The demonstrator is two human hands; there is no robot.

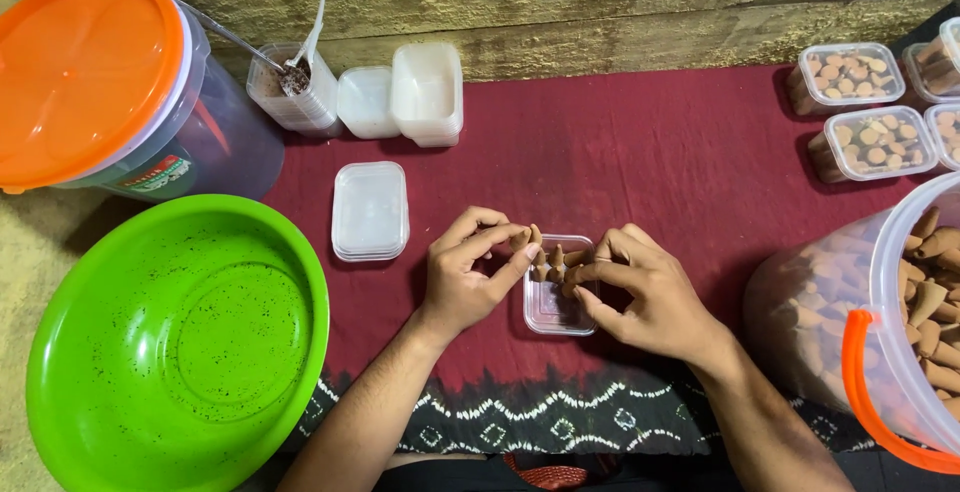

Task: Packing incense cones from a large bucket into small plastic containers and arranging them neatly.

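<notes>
Both our hands set small brown cones upright into a little clear box.

The clear box [560,304] lies on the red cloth [620,162] in the middle, between our hands, so both can reach it. A few brown cones [553,264] stand at its far end, tips up, close together to save room. Our left hand [468,274] pinches one cone between thumb and fingers; our right hand [640,292] is closed on another cone at the box rim. The bucket of loose cones [925,302] stands near on the right, the filled boxes [865,112] far right, the empty lids and boxes [400,102] far left, and the green bowl [180,342] near left.
</notes>
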